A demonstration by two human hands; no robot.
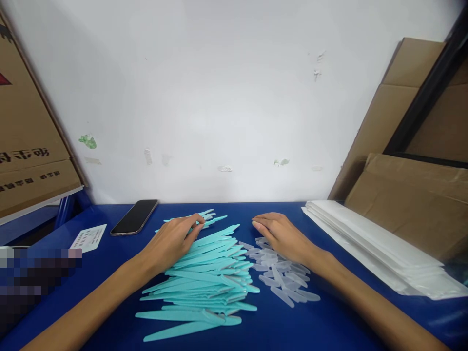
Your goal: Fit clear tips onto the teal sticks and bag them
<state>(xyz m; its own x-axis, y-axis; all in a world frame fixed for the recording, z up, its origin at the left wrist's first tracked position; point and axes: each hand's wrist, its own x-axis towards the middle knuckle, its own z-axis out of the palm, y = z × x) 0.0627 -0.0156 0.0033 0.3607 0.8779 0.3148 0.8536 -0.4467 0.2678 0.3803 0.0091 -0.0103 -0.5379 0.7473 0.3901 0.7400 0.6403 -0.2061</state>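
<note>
Heap of turquoise strips (pixel 208 275) lies mid-surface, slim ends ragged to the left, two strips fanned at its near edge; a smaller turquoise batch (pixel 219 219) sits beyond. Left hand (pixel 175 241) rests over the heap's far-left edge, fingers curled, thumb near index; cannot tell whether they pinch anything. Just right of the heap, translucent pieces (pixel 278 278); right hand (pixel 283 236) over their far edge, fingers together, thumb close beneath, grip unclear. A lane of blue surface (pixel 241 212) separates the hands and runs to the wall (pixel 234 97). Outward left: phone (pixel 135 218), card (pixel 88 237), carton (pixel 32 122). Outward right: white folded sheets (pixel 373 243) bound the room beside the right forearm, cardboard (pixel 409 200) behind.
</note>
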